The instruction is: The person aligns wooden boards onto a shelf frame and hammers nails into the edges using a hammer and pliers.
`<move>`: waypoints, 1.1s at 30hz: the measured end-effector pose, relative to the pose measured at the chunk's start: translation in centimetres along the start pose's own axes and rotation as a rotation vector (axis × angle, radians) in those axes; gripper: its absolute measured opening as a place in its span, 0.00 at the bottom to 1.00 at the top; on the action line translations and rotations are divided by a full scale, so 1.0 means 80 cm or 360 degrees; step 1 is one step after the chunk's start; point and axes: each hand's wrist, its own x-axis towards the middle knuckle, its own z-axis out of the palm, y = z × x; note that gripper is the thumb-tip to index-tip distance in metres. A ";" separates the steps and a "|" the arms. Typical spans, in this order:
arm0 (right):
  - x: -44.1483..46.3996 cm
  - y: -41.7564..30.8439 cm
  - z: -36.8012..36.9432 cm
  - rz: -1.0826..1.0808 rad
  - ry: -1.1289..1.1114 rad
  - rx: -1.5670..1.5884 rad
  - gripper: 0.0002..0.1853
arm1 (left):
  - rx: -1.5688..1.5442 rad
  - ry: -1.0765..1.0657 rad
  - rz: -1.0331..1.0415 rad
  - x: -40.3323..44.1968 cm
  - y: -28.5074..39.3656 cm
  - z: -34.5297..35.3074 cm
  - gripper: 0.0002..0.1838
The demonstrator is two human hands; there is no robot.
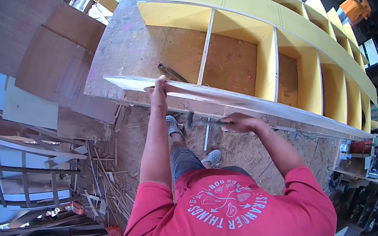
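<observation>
My left hand [157, 93] is closed on the long pale front board [230, 98] near its left end, thumb over the top edge. My right hand [240, 123] is wrapped round the handle of a hammer [199, 121], blurred by motion, whose head is level with the board's outer face and left of the hand. The board runs along the front of a yellow wooden frame [268, 65] with several divider panels. Just behind the board, close to my left hand, lies a dark metal tool [172, 74] like pincers, partly hidden by the board.
The frame lies on a worn wooden worktable [116, 46]. Plywood sheets [53, 64] lean at the left. Wood offcuts [104, 188] and sawdust cover the floor by my feet. Shelves with tools [373, 159] stand at the right. A person in an orange shirt [356, 5] is at the far right.
</observation>
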 end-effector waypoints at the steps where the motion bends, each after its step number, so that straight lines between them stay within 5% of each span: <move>1: 0.001 -0.059 -0.040 0.0302 -0.0635 0.0072 0.24 | -0.0031 0.0007 0.0039 -0.011 0.008 0.009 0.28; 4: 0.009 -0.022 -0.037 0.0196 -0.0615 0.0128 0.26 | -0.0042 0.0037 0.0046 -0.010 0.004 0.012 0.29; 5: 0.011 0.011 -0.022 0.0284 0.0014 0.0254 0.26 | -0.0033 0.0050 0.0041 -0.004 0.002 0.009 0.28; 8: 0.015 -0.004 0.008 0.0299 0.0054 0.0110 0.25 | 0.0096 0.0139 0.0006 0.000 -0.004 0.004 0.19; 12: 0.004 -0.050 -0.032 -0.0013 -0.0842 0.0242 0.28 | 0.0121 0.0072 -0.0066 0.015 -0.017 -0.007 0.21; 13: 0.011 -0.024 -0.031 0.0200 -0.0788 0.0241 0.29 | 0.0123 0.0068 -0.0058 0.013 -0.015 -0.007 0.21; 16: 0.020 0.009 -0.005 0.0279 0.0196 0.0153 0.28 | 0.0144 0.0100 -0.0052 0.009 -0.015 -0.007 0.21; 20: 0.001 -0.036 -0.010 -0.0035 -0.0605 0.0111 0.27 | 0.0051 0.0053 0.0013 0.006 -0.004 0.002 0.31; 23: 0.012 0.000 -0.027 0.0399 -0.0614 0.0151 0.29 | 0.0020 0.0048 0.0044 0.000 0.000 0.006 0.33; 24: 0.007 -0.011 -0.036 0.0534 0.0031 0.0151 0.28 | 0.0031 0.0056 0.0026 0.002 -0.001 0.004 0.33; 26: 0.009 0.032 0.022 0.0294 0.0238 0.0104 0.28 | 0.0063 0.0066 -0.0010 0.007 -0.005 0.002 0.33; 29: -0.005 -0.014 0.012 0.0060 -0.0448 -0.0151 0.27 | 0.0067 0.0025 0.0012 0.009 -0.007 -0.001 0.31; 32: 0.006 -0.010 -0.025 0.0149 -0.0633 0.0075 0.30 | 0.0001 0.0052 -0.0005 0.009 -0.009 0.001 0.29; 33: 0.015 -0.002 -0.030 0.0521 -0.0122 0.0231 0.31 | 0.0017 0.0056 0.0000 0.011 -0.009 0.002 0.29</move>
